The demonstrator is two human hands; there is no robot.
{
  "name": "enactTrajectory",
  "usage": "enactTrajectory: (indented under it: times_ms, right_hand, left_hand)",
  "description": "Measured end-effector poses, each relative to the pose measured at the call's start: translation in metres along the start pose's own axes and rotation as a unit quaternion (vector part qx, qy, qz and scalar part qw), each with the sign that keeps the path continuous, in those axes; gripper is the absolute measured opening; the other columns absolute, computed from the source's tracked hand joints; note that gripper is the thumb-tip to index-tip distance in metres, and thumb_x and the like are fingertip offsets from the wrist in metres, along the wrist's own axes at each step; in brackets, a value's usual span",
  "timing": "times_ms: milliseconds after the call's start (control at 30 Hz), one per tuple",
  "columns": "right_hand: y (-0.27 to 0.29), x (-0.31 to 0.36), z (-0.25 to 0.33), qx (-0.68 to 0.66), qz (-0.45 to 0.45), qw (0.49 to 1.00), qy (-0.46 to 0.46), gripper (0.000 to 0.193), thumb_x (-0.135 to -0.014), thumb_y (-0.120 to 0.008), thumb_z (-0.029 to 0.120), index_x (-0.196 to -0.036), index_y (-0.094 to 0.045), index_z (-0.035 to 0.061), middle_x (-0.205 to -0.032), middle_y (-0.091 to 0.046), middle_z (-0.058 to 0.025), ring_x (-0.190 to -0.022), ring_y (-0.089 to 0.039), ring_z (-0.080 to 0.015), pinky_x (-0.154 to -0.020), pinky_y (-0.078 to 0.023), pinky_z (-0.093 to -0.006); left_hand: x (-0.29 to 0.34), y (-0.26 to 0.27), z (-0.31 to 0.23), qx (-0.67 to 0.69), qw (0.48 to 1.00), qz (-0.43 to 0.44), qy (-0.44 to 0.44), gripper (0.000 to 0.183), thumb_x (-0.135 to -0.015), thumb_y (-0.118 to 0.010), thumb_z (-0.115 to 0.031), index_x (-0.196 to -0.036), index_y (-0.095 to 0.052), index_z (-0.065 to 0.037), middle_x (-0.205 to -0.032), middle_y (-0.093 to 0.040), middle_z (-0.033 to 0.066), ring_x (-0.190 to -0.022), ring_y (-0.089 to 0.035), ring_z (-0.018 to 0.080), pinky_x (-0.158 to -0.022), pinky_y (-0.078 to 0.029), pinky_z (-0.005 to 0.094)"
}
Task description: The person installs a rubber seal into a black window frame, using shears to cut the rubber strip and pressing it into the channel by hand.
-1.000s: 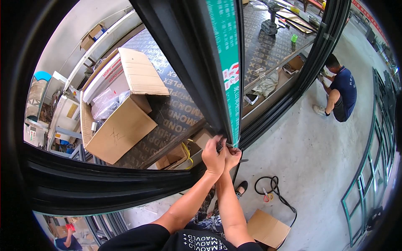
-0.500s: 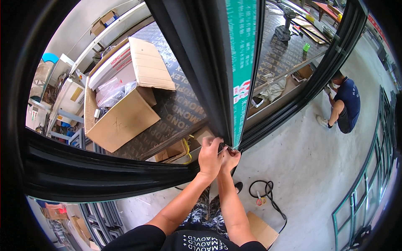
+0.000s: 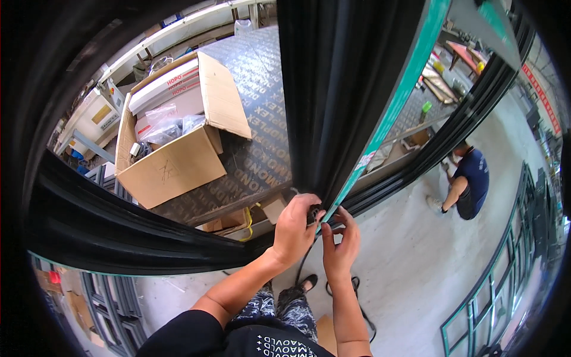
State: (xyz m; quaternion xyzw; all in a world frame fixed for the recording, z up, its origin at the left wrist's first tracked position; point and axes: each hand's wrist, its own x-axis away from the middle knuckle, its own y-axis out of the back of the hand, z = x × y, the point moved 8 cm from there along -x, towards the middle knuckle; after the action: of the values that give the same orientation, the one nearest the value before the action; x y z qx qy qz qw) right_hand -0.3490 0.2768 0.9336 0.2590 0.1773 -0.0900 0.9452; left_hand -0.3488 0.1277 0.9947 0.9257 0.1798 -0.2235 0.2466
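While pinching low at centre frame, left hand (image 3: 294, 229) and right hand (image 3: 340, 244) both clenched on black frame corner (image 3: 318, 211), teal-taped edge (image 3: 398, 101) running upward.

black frame (image 3: 333, 107), teal strip (image 3: 410, 89), brown box (image 3: 172, 166)

The corner of the black frame (image 3: 333, 119) where both hands meet is covered by the left hand (image 3: 294, 229) and the right hand (image 3: 340, 247), so what the fingers pinch cannot be told. The frame's upper length runs off the top edge. The contents of the cardboard box (image 3: 172, 166) are a blur of plastic bags. The crouching person (image 3: 467, 184) is half hidden behind the frame's bar.
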Motion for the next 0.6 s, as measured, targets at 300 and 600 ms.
enactTrajectory:
  times_ms: [300, 600]
  right_hand:
    - [0.069, -0.071, 0.191, 0.050, -0.126, 0.940, 0.314, 0.020, -0.086, -0.064, 0.009, -0.100, -0.060, -0.0042, -0.078, -0.059, -0.0130, -0.065, -0.055, -0.0301, -0.060, -0.044, -0.0369]
    - [0.088, -0.113, 0.261, 0.056, -0.200, 0.931, 0.299, 0.024, -0.084, -0.068, 0.013, -0.099, -0.057, -0.0018, -0.072, -0.061, -0.0107, -0.054, -0.055, -0.0235, -0.049, -0.043, -0.0306]
  left_hand:
    - [-0.078, 0.085, -0.134, 0.149, 0.975, 0.008, -0.167, 0.025, -0.082, -0.064, 0.003, -0.104, -0.055, 0.002, -0.096, -0.062, 0.0133, -0.086, -0.060, 0.0263, -0.079, -0.048, 0.0318]
    - [-0.070, 0.061, -0.097, 0.192, 0.977, 0.007, -0.095, 0.022, -0.085, -0.062, -0.004, -0.106, -0.058, 0.001, -0.106, -0.060, 0.0168, -0.096, -0.059, 0.0322, -0.082, -0.047, 0.0356]
